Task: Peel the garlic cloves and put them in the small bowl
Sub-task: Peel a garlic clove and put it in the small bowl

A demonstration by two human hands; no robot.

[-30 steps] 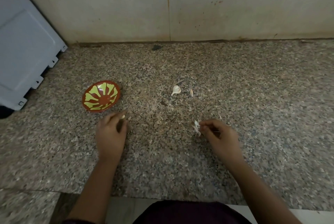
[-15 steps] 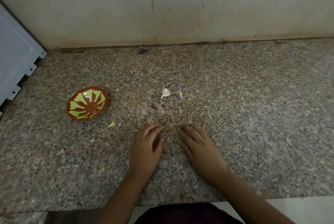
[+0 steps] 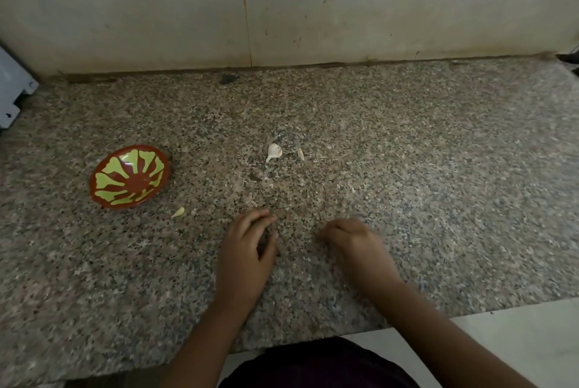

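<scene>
One garlic clove (image 3: 178, 212) beside small bowl (image 3: 130, 177) | left hand (image 3: 246, 254) loosely curled, empty | right hand (image 3: 355, 245) curled, grip unclear

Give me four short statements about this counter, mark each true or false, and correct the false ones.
1. A garlic clove lies inside the small bowl. False: no clove shows in it; a pale yellow clove lies on the counter just beside it.
2. A white clove lies on the counter beyond the left hand and the right hand. True.
3. The left hand grips the small bowl. False: it rests on the counter, well apart from the bowl.
4. The small bowl sits to the left of both hands. True.
</scene>
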